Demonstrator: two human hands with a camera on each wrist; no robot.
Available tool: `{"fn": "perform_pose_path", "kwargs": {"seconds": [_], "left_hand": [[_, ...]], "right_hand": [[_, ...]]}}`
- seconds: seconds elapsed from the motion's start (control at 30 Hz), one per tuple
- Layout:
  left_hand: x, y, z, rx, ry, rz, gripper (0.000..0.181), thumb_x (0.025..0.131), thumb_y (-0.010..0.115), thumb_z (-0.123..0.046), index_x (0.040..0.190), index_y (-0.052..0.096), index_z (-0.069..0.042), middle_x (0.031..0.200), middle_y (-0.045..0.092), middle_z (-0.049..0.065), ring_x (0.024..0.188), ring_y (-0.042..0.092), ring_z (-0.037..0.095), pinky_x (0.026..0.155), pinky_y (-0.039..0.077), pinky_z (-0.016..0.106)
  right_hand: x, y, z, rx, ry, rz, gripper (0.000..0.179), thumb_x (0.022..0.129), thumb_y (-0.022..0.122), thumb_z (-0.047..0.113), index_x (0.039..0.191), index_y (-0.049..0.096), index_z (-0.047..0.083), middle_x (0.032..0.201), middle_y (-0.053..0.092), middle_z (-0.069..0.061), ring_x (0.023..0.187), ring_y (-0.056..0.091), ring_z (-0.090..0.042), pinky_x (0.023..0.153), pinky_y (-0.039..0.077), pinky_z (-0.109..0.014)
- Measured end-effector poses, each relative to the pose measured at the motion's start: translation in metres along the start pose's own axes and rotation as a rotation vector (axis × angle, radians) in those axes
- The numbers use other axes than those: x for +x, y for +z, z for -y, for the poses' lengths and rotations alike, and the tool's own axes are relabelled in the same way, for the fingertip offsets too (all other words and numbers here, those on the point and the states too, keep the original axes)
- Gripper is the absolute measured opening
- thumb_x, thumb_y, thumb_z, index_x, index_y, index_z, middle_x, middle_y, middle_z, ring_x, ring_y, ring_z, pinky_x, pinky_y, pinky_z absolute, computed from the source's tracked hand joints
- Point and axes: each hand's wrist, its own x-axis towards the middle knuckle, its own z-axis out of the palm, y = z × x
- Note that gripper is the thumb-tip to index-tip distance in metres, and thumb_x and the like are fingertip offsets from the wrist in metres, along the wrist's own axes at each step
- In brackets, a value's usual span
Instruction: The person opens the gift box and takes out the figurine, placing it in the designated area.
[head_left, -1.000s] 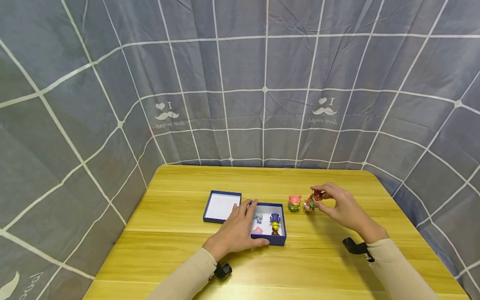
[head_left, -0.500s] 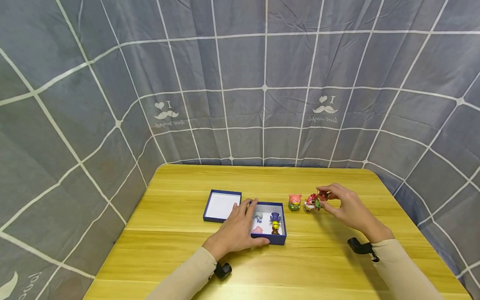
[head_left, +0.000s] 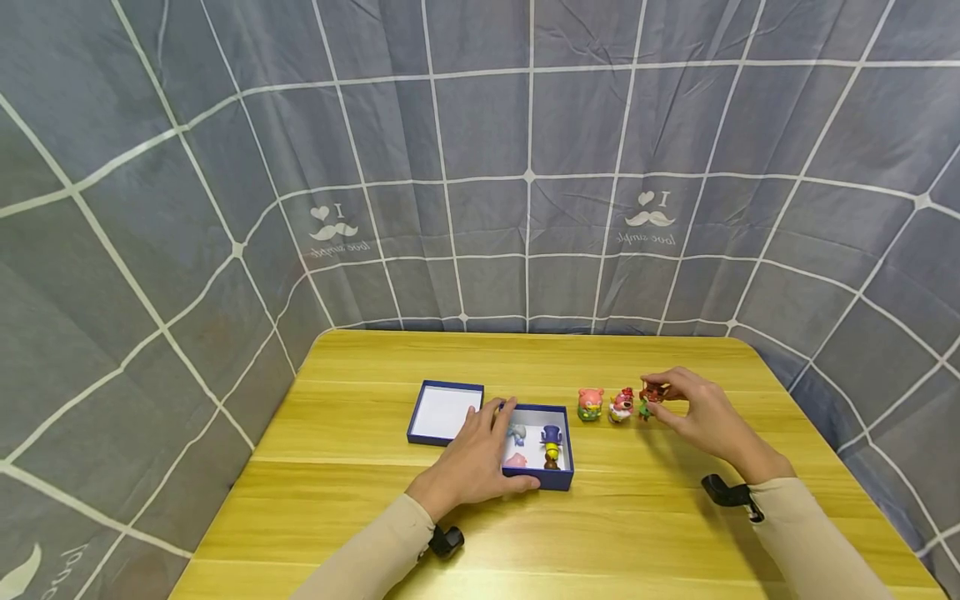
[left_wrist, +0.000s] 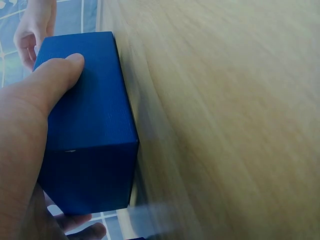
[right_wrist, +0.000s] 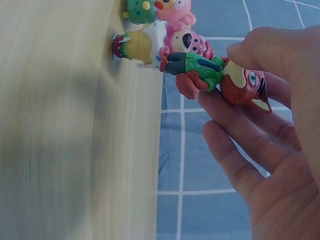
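Note:
My right hand [head_left: 705, 417] pinches a fox figurine [right_wrist: 202, 72] by its orange head, between thumb and fingers. The figurine wears a green shirt and dark trousers, and its feet point down toward the table. Just left of it stand a pink bear-like figurine with a red top [head_left: 621, 405] and a pink figurine with a green lower part [head_left: 590, 404]. My left hand [head_left: 472, 458] grips the left side of an open blue box [head_left: 551, 479], thumb on its front wall [left_wrist: 90, 115]. Inside lie a purple-and-yellow figurine [head_left: 551, 437], a grey one [head_left: 517, 432] and a pink one [head_left: 515, 460].
Left of the box a blue lid [head_left: 442, 413] lies with its white inside up, close behind the left hand. The yellow wooden table [head_left: 337, 500] has rounded back corners. A grey checked curtain [head_left: 487, 208] hangs around its back and sides.
My right hand has moved a little to the right with the fox figurine, away from the bear-like figurine, which now shows fully. The left hand stays on the box.

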Motion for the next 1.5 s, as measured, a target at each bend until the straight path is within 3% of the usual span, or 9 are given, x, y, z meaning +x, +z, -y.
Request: {"fn": "perform_pose_path", "kwargs": {"seconds": [0.23,0.57,0.83,1.1,1.5], "left_hand": [[-0.001,-0.001,0.0,-0.004,0.004,-0.009,0.132,0.096,0.083,-0.079,0.187,0.021,-0.007,0.187,0.033,0.024,0.176,0.037,0.041,0.148,0.024,0.066],[-0.001,0.0,0.0,-0.011,0.007,-0.011,0.132,0.095,0.082,-0.08,0.186,0.022,-0.006,0.187,0.033,0.024,0.175,0.039,0.042,0.148,0.026,0.066],[-0.001,0.002,0.0,-0.006,0.007,-0.012,0.133,0.095,0.081,-0.082,0.186,0.021,-0.005,0.187,0.032,0.025,0.176,0.038,0.042,0.147,0.026,0.066],[-0.001,0.001,-0.001,-0.019,-0.003,-0.014,0.133,0.095,0.083,-0.081,0.187,0.021,-0.008,0.188,0.033,0.023,0.176,0.038,0.041,0.148,0.026,0.066],[-0.002,0.001,-0.001,-0.034,-0.017,-0.004,0.133,0.094,0.084,-0.079,0.187,0.019,-0.009,0.188,0.032,0.021,0.176,0.037,0.039,0.149,0.023,0.065]], "right_hand": [[-0.004,0.004,-0.005,0.009,0.044,0.043,0.048,0.086,0.099,-0.004,0.131,0.082,0.003,0.119,0.085,-0.01,0.087,0.083,-0.024,0.079,0.073,-0.047],[-0.011,0.011,-0.007,0.024,0.199,0.164,0.04,0.095,0.094,-0.001,0.132,0.081,0.003,0.125,0.082,-0.014,0.098,0.084,-0.032,0.088,0.073,-0.053],[-0.011,0.016,-0.009,0.045,0.273,0.217,0.038,0.098,0.092,0.0,0.134,0.08,0.002,0.129,0.081,-0.018,0.103,0.084,-0.034,0.093,0.071,-0.058],[-0.011,0.018,-0.01,0.061,0.291,0.216,0.039,0.099,0.091,-0.001,0.136,0.079,0.001,0.13,0.079,-0.02,0.106,0.085,-0.038,0.095,0.071,-0.059],[-0.012,0.018,-0.012,0.043,0.248,0.172,0.039,0.094,0.093,-0.004,0.13,0.08,0.003,0.125,0.081,-0.017,0.103,0.084,-0.036,0.092,0.072,-0.058]]}}
